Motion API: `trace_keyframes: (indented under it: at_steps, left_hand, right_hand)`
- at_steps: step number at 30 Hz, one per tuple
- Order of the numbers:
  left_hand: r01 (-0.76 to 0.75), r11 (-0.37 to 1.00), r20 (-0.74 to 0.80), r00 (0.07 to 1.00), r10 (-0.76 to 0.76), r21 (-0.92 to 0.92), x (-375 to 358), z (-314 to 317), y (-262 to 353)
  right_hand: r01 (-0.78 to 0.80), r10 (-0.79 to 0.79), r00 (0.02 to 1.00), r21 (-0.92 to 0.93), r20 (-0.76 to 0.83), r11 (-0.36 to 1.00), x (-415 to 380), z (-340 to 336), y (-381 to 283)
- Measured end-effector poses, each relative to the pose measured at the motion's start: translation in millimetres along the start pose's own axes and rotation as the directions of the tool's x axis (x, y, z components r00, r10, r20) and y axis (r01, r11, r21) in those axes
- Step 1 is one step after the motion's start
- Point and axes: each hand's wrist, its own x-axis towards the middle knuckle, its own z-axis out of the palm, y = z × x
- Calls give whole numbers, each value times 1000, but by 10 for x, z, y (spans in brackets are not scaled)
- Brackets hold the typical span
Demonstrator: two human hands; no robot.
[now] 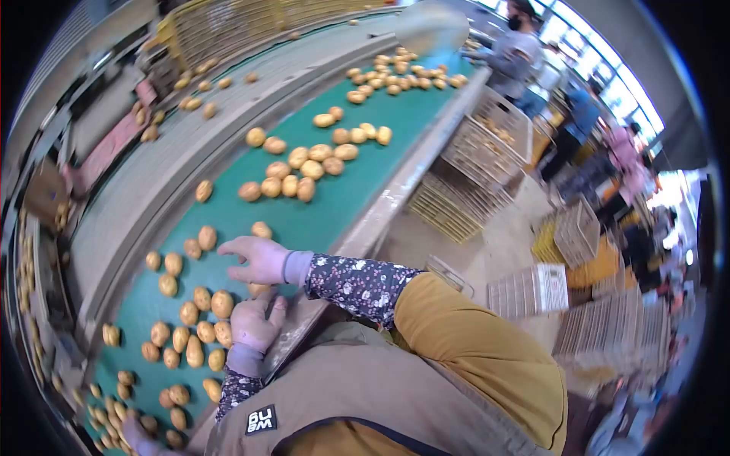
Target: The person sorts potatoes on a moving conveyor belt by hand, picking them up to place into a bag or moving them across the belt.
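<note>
Many potatoes [195,351] lie spread over a green conveyor belt [228,228]. My right hand [262,261] reaches out above the belt, fingers apart and holding nothing. One potato [261,229] lies just beyond it. Nearer the belt's edge, my left hand [256,325] has its thumb apart from its fingers, with no potato visibly gripped. Between the two hands a potato [258,289] shows partly, close to the left fingertips; contact cannot be told. Beside the left hand lie more potatoes [222,304].
A metal rail [365,220] edges the belt on my side. Another person's hand [138,437] is among potatoes at lower left. Plastic crates [479,156] stand right of the belt, with stacked crates [608,327] farther off. A co-worker [517,57] stands at the belt's far end.
</note>
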Motion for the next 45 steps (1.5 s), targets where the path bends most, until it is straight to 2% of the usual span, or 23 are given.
trace_keyframes:
  at_steps: [2, 3, 5, 8, 11, 12, 13, 15, 16, 17, 19, 22, 24, 26, 27, 28, 29, 31, 32, 33, 37, 39, 45]
  left_hand:
    - [-145, 989, 33, 989, 145, -2, 78, 101, 183]
    - [-200, 980, 114, 974, 197, 16, 94, 226, 234]
    - [-255, 887, 175, 964, 201, 385, 100, 307, 367]
    - [-312, 894, 112, 950, 291, 322, 157, 312, 254]
    - [-240, 932, 63, 971, 232, 272, 117, 174, 255]
    - [-172, 943, 78, 985, 156, 284, 70, 143, 312]
    - [-104, 948, 91, 993, 80, 301, 7, 106, 346]
    - [-143, 947, 64, 989, 130, 287, 61, 153, 183]
    - [-87, 953, 82, 994, 66, 289, 94, 115, 133]
    - [-107, 957, 82, 993, 88, 269, 151, 105, 12]
    - [-230, 944, 42, 973, 227, 238, 267, 17, -154]
    - [-117, 978, 87, 991, 103, 172, 383, 54, -229]
    - [-161, 969, 90, 985, 146, 189, 448, 105, -316]
    - [-171, 967, 42, 985, 166, 189, 505, 179, -435]
    - [-245, 942, 27, 969, 245, 228, 529, 222, -505]
    - [-312, 910, 11, 947, 321, 272, 610, 303, -511]
    - [-302, 919, -37, 946, 322, 255, 600, 295, -429]
    - [-142, 957, 116, 987, 116, 255, 553, 304, -196]
    - [-110, 947, 119, 990, 77, 303, 530, 323, -218]
    - [-298, 904, 19, 951, 308, 306, 558, 423, -318]
    - [-180, 926, 53, 984, 172, 333, 468, 594, -151]
    - [-122, 938, 98, 991, 95, 325, 367, 590, 18]
    - [-198, 942, -5, 978, 207, 271, 49, 681, 94]
  right_hand:
    - [-36, 39, 990, 25, -139, 999, -250, -181, 108]
    - [-48, 61, 972, 63, -227, 997, -400, -301, 118]
    - [-80, 107, 938, 94, -330, 992, -804, -480, 112]
    - [-152, 232, 846, 199, -480, 968, -1490, -637, 110]
    - [-176, 297, 745, 253, -598, 951, -2280, -561, -66]
    - [-205, 259, 723, 159, -640, 966, -2599, -456, -32]
    - [-303, 282, 724, 77, -630, 950, -2927, -361, -84]
    - [-444, 336, 675, 2, -657, 896, -3408, -27, 125]
    - [-488, 396, 646, 46, -653, 872, -3596, 155, 191]
    - [-528, 445, 618, 78, -648, 846, -3767, 273, 204]
    - [-558, 463, 562, 99, -685, 824, -3987, 501, 62]
    - [-599, 599, 436, 280, -672, 750, -4158, 793, -62]
    - [-619, 591, 403, 268, -699, 738, -4295, 959, -51]
    - [-608, 543, 305, 279, -783, 743, -4356, 1177, -113]
    - [-593, 704, 225, 479, -673, 647, -4356, 1191, -200]
    - [-547, 670, 174, 495, -721, 675, -4368, 1193, -265]
    - [-608, 612, 207, 390, -763, 692, -4395, 1260, -250]
    - [-704, 635, 255, 311, -729, 639, -4416, 1255, -194]
    - [-684, 650, 289, 322, -703, 654, -4403, 1244, -203]
    - [-666, 662, 324, 335, -675, 667, -4376, 1187, -211]
    - [-602, 623, 424, 310, -657, 736, -4167, 988, -47]
    - [-535, 645, 458, 389, -611, 749, -4033, 850, -3]
    - [-407, 475, 718, 246, -509, 880, -3646, 455, -73]
